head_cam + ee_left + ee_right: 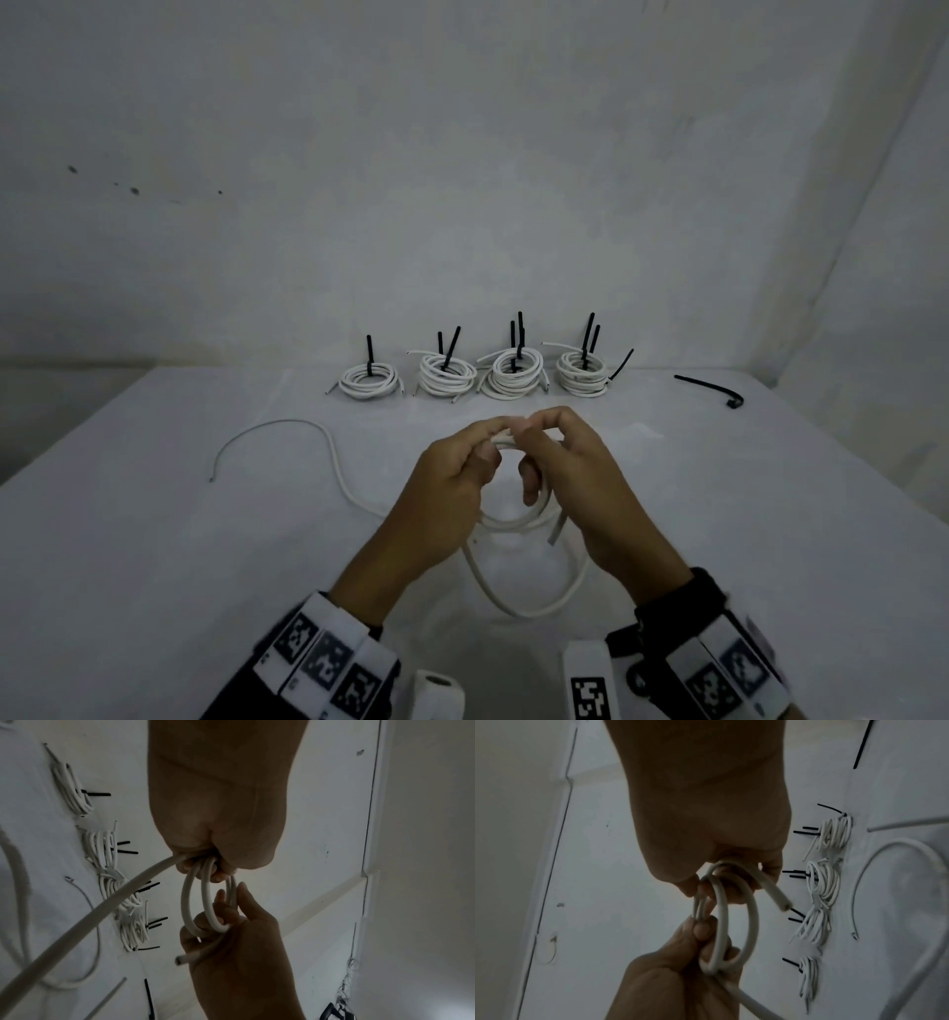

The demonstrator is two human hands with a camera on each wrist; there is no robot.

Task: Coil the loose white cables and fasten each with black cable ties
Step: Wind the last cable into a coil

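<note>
A loose white cable (518, 524) is partly wound into a small coil (205, 902) held above the table (154, 514) between both hands. My left hand (452, 473) grips one side of the loops (721, 933), and the cable's long tail (287, 442) trails left from it across the table. My right hand (560, 462) pinches the other side of the coil, with the cut end (857, 900) sticking out below its fingers. One slack loop (524, 596) hangs down toward my wrists. A spare black cable tie (711, 388) lies at the far right.
Several finished coils with black ties (506, 372) stand in a row along the table's far edge by the wall. A white roll (436, 691) sits at the near edge between my wrists.
</note>
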